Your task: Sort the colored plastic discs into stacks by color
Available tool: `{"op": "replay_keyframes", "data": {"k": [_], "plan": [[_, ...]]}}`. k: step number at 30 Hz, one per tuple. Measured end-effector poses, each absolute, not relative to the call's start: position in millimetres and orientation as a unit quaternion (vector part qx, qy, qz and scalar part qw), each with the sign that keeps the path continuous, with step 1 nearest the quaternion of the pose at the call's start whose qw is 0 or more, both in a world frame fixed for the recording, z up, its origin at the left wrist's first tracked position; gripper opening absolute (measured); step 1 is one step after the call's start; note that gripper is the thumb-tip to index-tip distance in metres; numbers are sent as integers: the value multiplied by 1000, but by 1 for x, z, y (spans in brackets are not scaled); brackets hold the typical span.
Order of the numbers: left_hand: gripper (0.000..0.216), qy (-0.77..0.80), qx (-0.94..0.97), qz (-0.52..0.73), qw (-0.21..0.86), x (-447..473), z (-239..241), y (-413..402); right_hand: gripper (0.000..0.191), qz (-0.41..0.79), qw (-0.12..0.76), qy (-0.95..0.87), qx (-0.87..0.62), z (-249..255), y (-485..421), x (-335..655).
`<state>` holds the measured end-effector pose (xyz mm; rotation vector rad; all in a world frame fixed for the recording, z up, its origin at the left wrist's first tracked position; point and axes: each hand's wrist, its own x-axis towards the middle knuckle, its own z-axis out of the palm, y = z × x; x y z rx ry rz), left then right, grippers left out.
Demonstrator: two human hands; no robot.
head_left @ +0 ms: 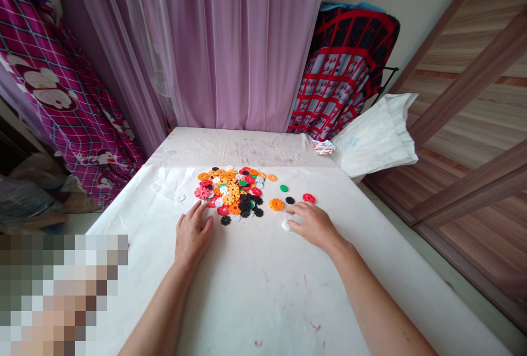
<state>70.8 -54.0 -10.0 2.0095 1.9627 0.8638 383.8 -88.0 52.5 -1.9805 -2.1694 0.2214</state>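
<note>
While bare table [263, 301] spreads nearer, left hand [192, 235] rests released, right hand [310, 225] grasps a white disc [285, 226].

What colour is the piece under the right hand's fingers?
White; the piece under the right hand shows in the head view.

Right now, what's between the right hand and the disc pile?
One loose orange disc lies on the white cover between the right hand and the disc pile. The head view shows it.
</note>
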Motion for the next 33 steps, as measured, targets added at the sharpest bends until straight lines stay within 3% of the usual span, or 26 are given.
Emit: {"op": "replay_keyframes", "data": {"k": [11,18,24,33], "plan": [[42,658,684,303,90,68,-14,-52,26,65,57,-743,-664,46,-96,381],[42,657,687,300,84,69,-13,-52,29,80,92,-724,-679,55,-92,380],[43,660,685,295,91,69,-12,-53,26,87,125,-762,-630,57,-58,336],[42,658,683,305,86,70,-14,-53,30,28,80,-772,-630,39,-34,268]]}}
